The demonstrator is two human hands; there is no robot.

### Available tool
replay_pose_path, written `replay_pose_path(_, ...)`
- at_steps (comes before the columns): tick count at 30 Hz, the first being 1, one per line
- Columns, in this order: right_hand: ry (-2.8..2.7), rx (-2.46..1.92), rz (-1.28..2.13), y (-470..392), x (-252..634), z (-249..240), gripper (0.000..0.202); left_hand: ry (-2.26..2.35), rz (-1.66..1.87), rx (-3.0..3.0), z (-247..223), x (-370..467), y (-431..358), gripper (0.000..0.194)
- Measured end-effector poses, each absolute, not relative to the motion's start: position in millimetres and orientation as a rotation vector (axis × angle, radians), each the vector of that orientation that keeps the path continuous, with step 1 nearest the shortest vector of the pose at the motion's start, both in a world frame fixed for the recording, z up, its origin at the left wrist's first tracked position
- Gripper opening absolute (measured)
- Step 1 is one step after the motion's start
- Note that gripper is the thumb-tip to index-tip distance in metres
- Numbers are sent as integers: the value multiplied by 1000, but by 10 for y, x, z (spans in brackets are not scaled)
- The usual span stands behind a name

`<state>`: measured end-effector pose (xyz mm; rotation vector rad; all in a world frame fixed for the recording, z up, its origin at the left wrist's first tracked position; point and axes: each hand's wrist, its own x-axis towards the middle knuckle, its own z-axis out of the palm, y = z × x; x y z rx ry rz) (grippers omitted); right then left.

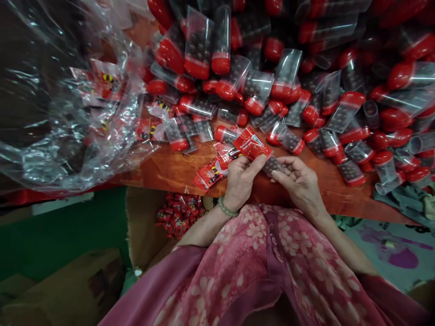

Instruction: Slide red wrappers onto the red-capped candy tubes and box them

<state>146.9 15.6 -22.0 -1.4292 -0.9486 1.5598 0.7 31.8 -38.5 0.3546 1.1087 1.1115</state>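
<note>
My left hand [240, 180], with a beaded bracelet at the wrist, pinches a red printed packet [252, 144] between thumb and fingers. The fingers of my right hand [301, 181] are closed around a clear tube of dark balls [272, 166]. One end of this tube meets the packet's lower edge; whether it sits inside the packet cannot be made out. Under and beside my left hand lie flat red packets [211, 174] with a bee print. Just beyond the held packet is a red-capped tube [224, 134] on the wooden table [163, 165].
A large heap of red-capped clear tubes [288, 72] covers the table's far and right parts. Crumpled clear plastic [102, 158] with red packets spreads at the left. Below the table edge, a cardboard box [142, 226] holds many red packets [178, 215]. Cloth [404, 206] lies at the right edge.
</note>
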Motion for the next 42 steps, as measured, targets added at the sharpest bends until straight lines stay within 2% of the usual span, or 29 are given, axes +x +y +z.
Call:
replay_pose_path(6, -961, -1416, 1372, 82, 1366, -218, 29, 1101, 1135, 300, -284, 34, 319, 45)
replay_pose_path(18, -916, -1271, 1506, -42, 1463, -215, 35, 903, 1000, 396, -106, -38, 183, 47)
replay_pose_path(24, -1122, -1336, 1134, -114, 1364, -142, 22, 922, 1044, 407, -83, -36, 159, 46)
replay_pose_path(28, -1136, -1270, 1112, -110, 1316, -138, 19, 876, 1106, 388, -57, -57, 174, 55)
replay_pose_path(35, -1370, -1332, 897, -78, 1279, -155, 15, 942, 1113, 385, -98, -89, 208, 53)
replay_pose_path(38, -1222, -1305, 1094, -38, 1266, -136, 17, 917, 1106, 390, -112, -117, 225, 50)
replay_pose_path(42, -881, -1241, 1547, 24, 1251, -194, 34, 963, 1052, 382, -115, -115, 233, 45)
